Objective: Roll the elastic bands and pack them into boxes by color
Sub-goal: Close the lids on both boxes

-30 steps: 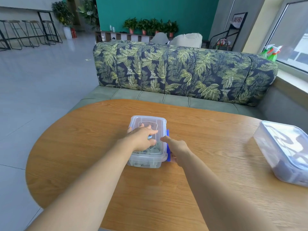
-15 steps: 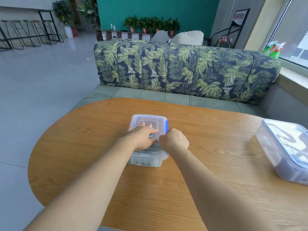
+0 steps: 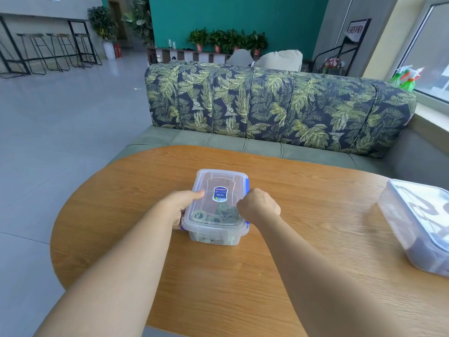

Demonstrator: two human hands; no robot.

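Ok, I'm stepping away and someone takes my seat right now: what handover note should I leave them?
Left hand grips the small box at its left side, thumb on the lid.
Right hand is curled over the right edge by the blue latch.
Greenish rolled bands lie inside, lid on.
A second lidded box with dark contents sits near the table's right edge.
Done: this box is packed. Left: check both latches are snapped; I cannot tell.
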